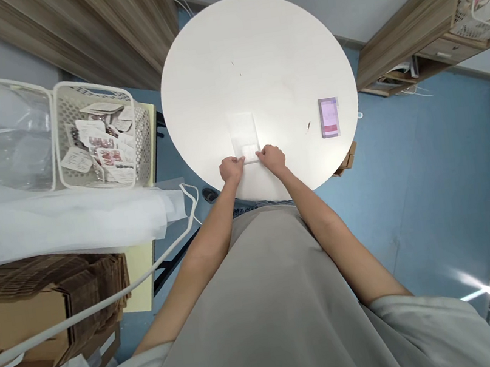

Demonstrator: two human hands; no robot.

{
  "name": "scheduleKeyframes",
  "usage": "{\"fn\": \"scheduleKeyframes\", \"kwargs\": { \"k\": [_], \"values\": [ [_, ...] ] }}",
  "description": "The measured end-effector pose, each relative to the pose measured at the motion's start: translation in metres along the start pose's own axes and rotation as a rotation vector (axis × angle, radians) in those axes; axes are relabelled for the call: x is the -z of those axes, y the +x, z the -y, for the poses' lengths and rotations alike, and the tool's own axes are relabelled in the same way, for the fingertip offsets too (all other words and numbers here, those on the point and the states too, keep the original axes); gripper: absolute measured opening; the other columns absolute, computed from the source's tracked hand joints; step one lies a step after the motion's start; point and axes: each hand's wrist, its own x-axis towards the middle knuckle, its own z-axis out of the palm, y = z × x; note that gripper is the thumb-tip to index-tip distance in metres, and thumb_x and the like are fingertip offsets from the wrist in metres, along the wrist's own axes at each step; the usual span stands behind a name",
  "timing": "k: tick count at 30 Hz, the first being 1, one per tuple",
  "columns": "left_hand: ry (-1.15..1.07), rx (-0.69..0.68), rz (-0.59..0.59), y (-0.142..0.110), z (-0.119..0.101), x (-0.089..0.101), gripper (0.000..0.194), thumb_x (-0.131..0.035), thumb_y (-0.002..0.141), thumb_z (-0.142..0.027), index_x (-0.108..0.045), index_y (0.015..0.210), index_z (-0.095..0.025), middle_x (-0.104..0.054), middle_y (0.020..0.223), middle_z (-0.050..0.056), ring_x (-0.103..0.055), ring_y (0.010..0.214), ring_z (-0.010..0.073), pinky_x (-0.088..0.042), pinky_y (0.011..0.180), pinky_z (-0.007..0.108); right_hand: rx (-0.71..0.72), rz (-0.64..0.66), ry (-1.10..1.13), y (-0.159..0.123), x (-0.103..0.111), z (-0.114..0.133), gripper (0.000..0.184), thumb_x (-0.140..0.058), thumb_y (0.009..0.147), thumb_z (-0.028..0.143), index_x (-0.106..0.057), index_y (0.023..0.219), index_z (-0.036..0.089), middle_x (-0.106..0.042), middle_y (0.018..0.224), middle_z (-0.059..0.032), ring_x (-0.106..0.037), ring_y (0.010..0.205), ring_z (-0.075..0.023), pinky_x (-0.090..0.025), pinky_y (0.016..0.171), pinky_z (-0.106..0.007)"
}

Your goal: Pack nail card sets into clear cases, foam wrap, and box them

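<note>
On the round white table (251, 41) lies a thin see-through plastic bag (242, 128), its long side pointing away from me. A small white piece (249, 152), perhaps a card, shows at its near end. My left hand (231, 168) is closed in a pinch at the bag's near left corner. At the near right corner, my right hand (271, 158) pinches it the same way. The fingertips hide the corners themselves. A small dark reddish thing (309, 126), too small to name, lies to the right of my right hand.
A phone (329, 117) lies near the table's right edge. To the left stand white baskets (63, 137), one with packets and cards, beside a translucent plastic roll (61, 217) and stacked flattened cardboard boxes (90, 292). A wooden shelf unit (409, 24) is at the right.
</note>
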Motion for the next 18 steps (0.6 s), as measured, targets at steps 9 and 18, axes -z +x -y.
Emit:
{"fn": "scheduleKeyframes", "kwargs": {
  "k": [9, 18],
  "values": [
    [0.151, -0.662, 0.047, 0.015, -0.009, -0.002, 0.042, -0.044, 0.105, -0.015, -0.067, 0.14, -0.017, -0.064, 0.152, 0.017, -0.054, 0.146, 0.0305, -0.041, 0.127, 0.049, 0.508, -0.137, -0.262, 0.0, -0.002, 0.009, 0.034, -0.041, 0.109, 0.009, -0.068, 0.13, 0.014, -0.067, 0.144, -0.0211, -0.058, 0.137, -0.0333, -0.045, 0.118, -0.05],
    [0.161, -0.666, 0.234, 0.01, 0.0, -0.003, 0.058, -0.051, 0.1, -0.021, -0.057, 0.158, -0.015, -0.048, 0.173, 0.014, -0.036, 0.166, 0.0284, -0.027, 0.138, 0.051, 0.614, -0.013, -0.168, -0.005, -0.002, -0.022, 0.048, -0.06, 0.104, 0.017, -0.059, 0.151, 0.018, -0.042, 0.177, -0.0155, -0.04, 0.164, -0.0292, -0.042, 0.129, -0.052]
  ]
}}
